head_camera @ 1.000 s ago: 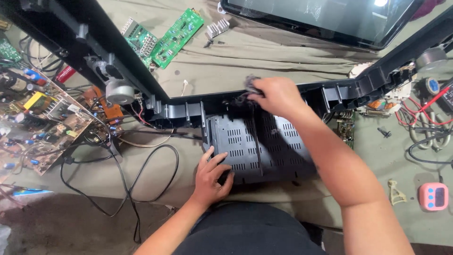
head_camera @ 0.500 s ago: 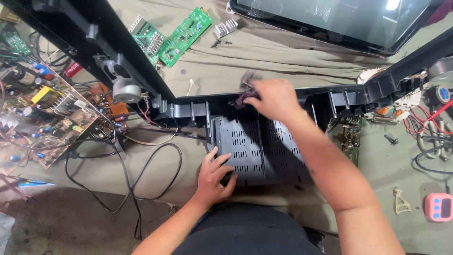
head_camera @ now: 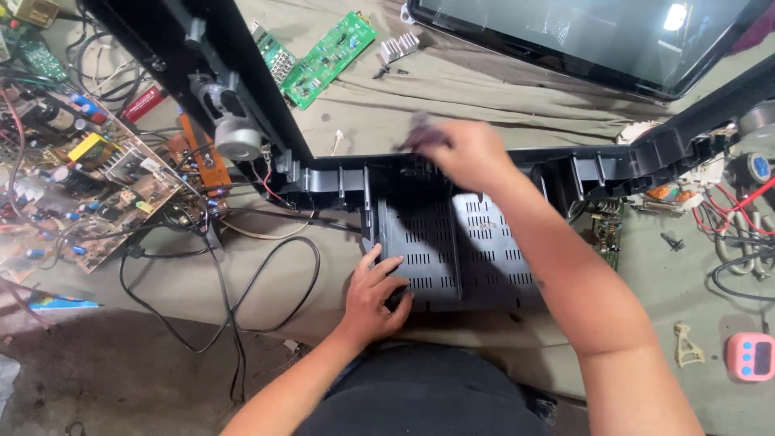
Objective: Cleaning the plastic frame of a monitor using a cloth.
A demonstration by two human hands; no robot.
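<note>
A black plastic television back casing (head_camera: 452, 250) with rows of vent slots lies on the cloth in front of me. My left hand (head_camera: 375, 295) grips its near lower edge, fingers spread over the slots and thumb at the rim. My right hand (head_camera: 472, 153) reaches to the casing's far rim and is closed on a small dark greyish object (head_camera: 420, 133). That object is blurred by motion, and I cannot tell what it is.
Two green circuit boards (head_camera: 327, 56) and a small metal heatsink (head_camera: 400, 47) lie beyond the casing. A television screen (head_camera: 581, 40) sits at the back right. To the left are a large component board (head_camera: 89, 186), a round speaker (head_camera: 236, 141) and black cables (head_camera: 218, 307). A pink timer (head_camera: 749, 357) lies at the right.
My right hand has shifted slightly along the casing's far rim and is now blurred with motion. My left hand stays on the near edge.
</note>
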